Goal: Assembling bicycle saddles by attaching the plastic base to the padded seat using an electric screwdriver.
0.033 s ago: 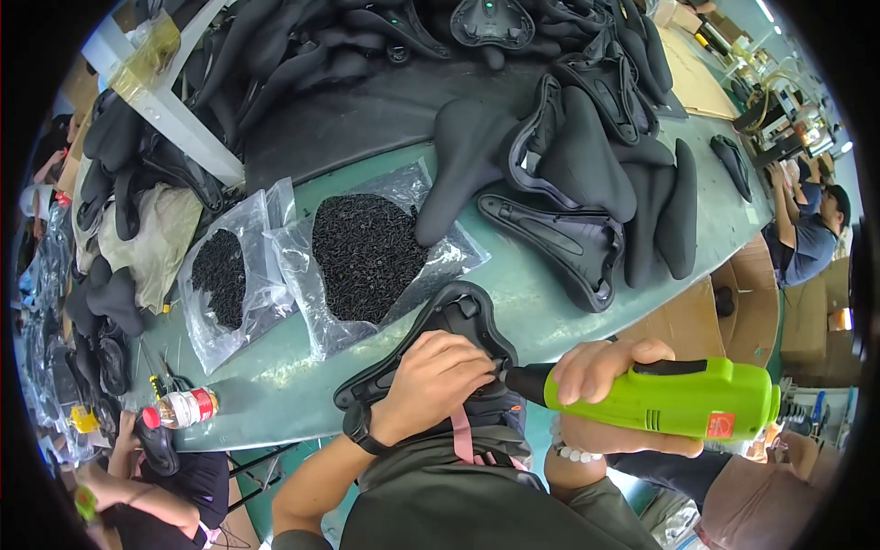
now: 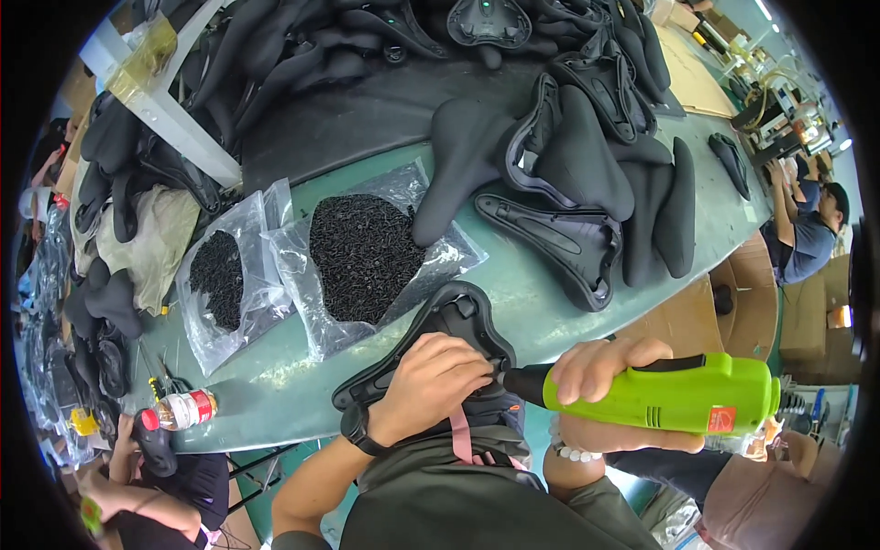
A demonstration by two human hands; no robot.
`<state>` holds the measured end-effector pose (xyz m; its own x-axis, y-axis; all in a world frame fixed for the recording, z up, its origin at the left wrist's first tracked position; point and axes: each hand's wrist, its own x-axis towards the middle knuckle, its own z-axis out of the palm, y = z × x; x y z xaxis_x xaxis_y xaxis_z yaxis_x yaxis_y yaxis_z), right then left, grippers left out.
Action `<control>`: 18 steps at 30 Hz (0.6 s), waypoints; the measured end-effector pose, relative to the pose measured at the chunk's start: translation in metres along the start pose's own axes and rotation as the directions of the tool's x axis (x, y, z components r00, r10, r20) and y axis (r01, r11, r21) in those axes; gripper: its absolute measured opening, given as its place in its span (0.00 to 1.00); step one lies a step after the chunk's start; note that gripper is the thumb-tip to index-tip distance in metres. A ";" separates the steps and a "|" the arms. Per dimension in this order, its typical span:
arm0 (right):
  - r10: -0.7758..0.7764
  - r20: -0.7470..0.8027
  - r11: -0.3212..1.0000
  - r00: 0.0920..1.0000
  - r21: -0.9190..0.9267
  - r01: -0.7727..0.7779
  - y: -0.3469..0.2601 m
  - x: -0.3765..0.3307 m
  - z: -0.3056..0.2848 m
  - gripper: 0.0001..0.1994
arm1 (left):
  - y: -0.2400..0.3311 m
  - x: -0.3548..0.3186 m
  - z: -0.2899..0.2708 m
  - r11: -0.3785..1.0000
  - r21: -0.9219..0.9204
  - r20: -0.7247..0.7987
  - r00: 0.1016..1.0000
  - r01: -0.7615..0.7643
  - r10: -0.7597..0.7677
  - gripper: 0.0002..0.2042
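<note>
A black bicycle saddle (image 2: 458, 314) lies underside up at the near edge of the table, against my body. Across it reaches my left hand (image 2: 438, 374), its fingers pressed together at the saddle's wide end, beside the driver's tip. Whatever those fingertips pinch is hidden. My right hand (image 2: 596, 376) is wrapped round a lime-green electric screwdriver (image 2: 701, 396), held level, its black nose pointing left at my left fingertips. Beyond the saddle, black screws (image 2: 362, 257) fill an opened clear plastic bag (image 2: 316, 337). To its left, a second clear bag (image 2: 203, 344) holds more screws.
Several black saddles (image 2: 582, 151) are heaped at the right, and more (image 2: 302, 64) along the back. A bottle with a red cap (image 2: 183, 409) lies at the left, near some hand tools (image 2: 163, 378). A white post (image 2: 188, 137) rises back left. Co-workers sit left and right (image 2: 811, 229).
</note>
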<state>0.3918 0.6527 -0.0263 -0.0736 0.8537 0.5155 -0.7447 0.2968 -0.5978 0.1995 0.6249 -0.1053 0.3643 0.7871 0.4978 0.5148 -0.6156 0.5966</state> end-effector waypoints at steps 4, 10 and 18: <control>0.036 -0.026 0.999 0.999 0.009 -0.036 0.003 0.002 -0.006 0.51 | 0.009 0.006 -0.009 0.990 -0.015 -0.006 0.990 0.140 -0.140 0.22; -0.096 0.140 0.955 0.986 -0.267 0.130 0.019 0.009 -0.018 0.55 | 0.000 -0.015 0.008 0.967 0.244 0.342 0.927 0.074 -0.157 0.35; 0.050 0.055 0.968 0.997 -0.250 -0.035 0.047 0.003 -0.021 0.60 | -0.002 -0.019 0.009 0.970 0.239 0.402 0.905 0.040 -0.137 0.32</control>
<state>0.3709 0.6779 -0.0659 -0.1470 0.8427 0.5179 -0.5520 0.3646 -0.7499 0.1980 0.6117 -0.1218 0.5714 0.8124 0.1158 0.6999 -0.5561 0.4482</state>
